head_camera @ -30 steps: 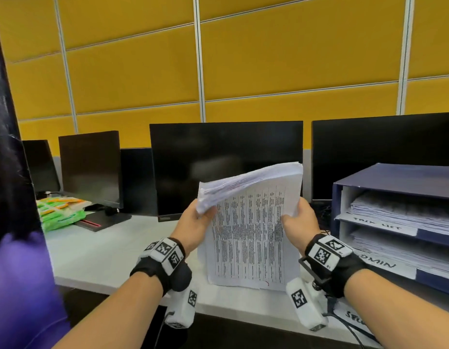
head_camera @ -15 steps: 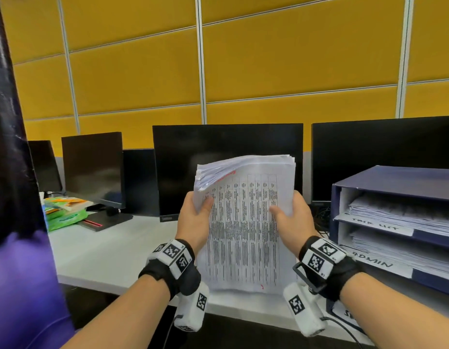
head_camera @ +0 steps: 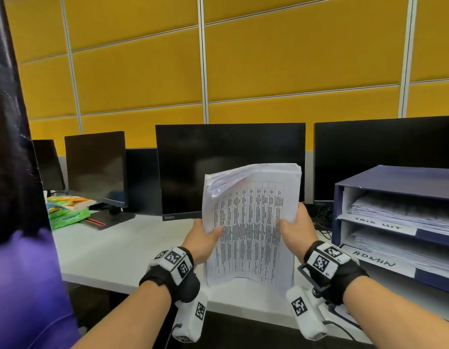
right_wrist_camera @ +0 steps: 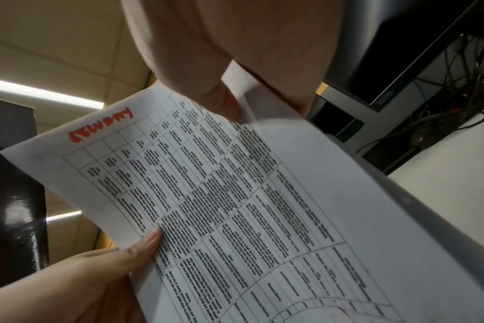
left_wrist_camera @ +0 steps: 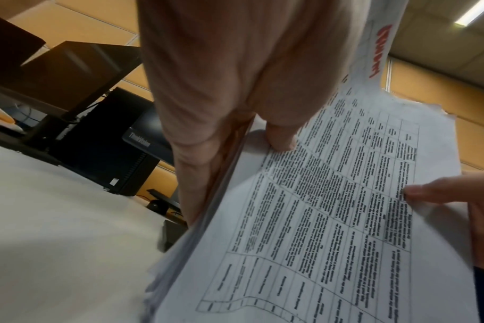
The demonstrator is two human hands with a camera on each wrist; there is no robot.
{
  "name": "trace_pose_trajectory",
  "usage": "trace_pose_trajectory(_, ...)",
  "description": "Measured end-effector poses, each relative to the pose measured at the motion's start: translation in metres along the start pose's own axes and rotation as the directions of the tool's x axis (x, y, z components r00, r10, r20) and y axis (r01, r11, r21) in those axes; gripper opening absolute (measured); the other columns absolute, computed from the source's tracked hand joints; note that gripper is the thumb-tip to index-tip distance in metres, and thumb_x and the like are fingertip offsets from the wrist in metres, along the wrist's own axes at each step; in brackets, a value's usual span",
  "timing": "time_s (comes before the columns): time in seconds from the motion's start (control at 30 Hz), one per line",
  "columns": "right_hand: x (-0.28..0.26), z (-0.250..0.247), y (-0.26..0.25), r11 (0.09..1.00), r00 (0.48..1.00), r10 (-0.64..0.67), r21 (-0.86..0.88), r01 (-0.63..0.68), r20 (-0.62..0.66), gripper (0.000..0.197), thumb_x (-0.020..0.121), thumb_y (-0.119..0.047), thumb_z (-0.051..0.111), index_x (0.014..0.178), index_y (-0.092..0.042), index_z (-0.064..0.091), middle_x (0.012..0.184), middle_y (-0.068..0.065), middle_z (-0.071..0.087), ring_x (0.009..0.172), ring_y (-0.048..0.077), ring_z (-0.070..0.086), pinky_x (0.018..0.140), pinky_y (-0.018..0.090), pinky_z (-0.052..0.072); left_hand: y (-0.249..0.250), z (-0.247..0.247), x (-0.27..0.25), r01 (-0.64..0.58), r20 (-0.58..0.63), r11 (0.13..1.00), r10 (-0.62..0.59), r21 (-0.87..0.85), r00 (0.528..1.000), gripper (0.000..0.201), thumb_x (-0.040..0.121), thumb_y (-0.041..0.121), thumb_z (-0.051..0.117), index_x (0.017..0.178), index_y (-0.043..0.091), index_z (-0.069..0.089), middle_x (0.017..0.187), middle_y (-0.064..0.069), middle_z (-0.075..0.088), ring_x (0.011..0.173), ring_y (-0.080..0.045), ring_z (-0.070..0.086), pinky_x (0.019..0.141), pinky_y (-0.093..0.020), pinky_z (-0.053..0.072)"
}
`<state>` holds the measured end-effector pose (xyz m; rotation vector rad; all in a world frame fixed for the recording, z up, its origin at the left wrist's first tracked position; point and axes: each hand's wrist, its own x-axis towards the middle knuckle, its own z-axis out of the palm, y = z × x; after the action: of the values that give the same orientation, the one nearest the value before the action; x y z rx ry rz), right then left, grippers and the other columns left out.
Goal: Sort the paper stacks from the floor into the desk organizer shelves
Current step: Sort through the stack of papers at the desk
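Observation:
A thick stack of printed papers (head_camera: 248,230) stands upright with its bottom edge on the white desk (head_camera: 122,258). Its front page carries a table and a red handwritten word near the top (right_wrist_camera: 102,129). My left hand (head_camera: 206,238) grips the stack's left edge, thumb on the front (left_wrist_camera: 279,139). My right hand (head_camera: 294,226) grips the right edge, thumb on the front page (right_wrist_camera: 224,105). The top sheets curl forward. The blue desk organizer (head_camera: 394,180) stands to the right, its two visible shelves holding papers, labelled in handwriting.
Dark monitors (head_camera: 228,167) line the back of the desk before a yellow panelled wall. Green and orange packets (head_camera: 67,210) lie at the far left. A person in purple (head_camera: 24,285) stands close at my left. Cables (head_camera: 321,222) trail beside the organizer.
The stack has been stood more upright and squared, its top edge now less tilted. Both hands slid slightly lower along its sides. The view shifted a little to the right.

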<state>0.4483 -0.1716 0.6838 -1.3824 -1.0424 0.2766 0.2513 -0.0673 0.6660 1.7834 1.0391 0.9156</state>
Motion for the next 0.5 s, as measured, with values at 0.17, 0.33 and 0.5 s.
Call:
trace_pose_trajectory(0.17, -0.007, -0.001, -0.006, 0.999, 0.999, -0.036, -0.016, 0.035, -0.027, 0.039, 0.090, 0.005, 0.050, 0.127, -0.010, 0.047, 0.110, 0.001, 0.056, 0.099, 0.016, 0.054, 0.083, 0.028, 0.046, 0.007, 0.001, -0.007, -0.036, -0.016, 0.999, 0.036, -0.002, 0.999, 0.028, 0.097, 0.039, 0.050, 0.120, 0.026, 0.058, 0.110, -0.001, 0.070, 0.100, -0.022, 0.067, 0.088, -0.048, 0.055)
trace_pose_trajectory(0.33, -0.008, 0.004, -0.016, 0.993, 0.992, -0.113, 0.005, 0.114, -0.057, 0.038, 0.091, 0.005, 0.049, 0.125, -0.013, 0.045, 0.108, -0.003, 0.054, 0.098, 0.014, 0.054, 0.070, 0.013, 0.045, 0.042, 0.001, -0.014, -0.338, -0.346, 0.939, 0.296, -0.066, 0.890, 0.012, 0.095, 0.034, 0.058, 0.104, 0.026, 0.059, 0.097, 0.003, 0.067, 0.088, -0.014, 0.065, 0.080, -0.037, 0.056)
trace_pose_trajectory(0.5, -0.014, 0.009, -0.019, 0.995, 0.993, -0.097, -0.010, 0.098, 0.062, 0.041, 0.088, 0.005, 0.052, 0.119, -0.021, 0.040, 0.101, -0.011, 0.053, 0.088, 0.003, 0.053, 0.069, 0.014, 0.048, 0.045, 0.008, -0.019, -0.356, -0.376, 0.934, 0.339, 0.027, 0.862, 0.018, 0.093, 0.039, 0.058, 0.101, 0.025, 0.050, 0.086, 0.003, 0.061, 0.074, -0.018, 0.062, 0.067, -0.038, 0.055)
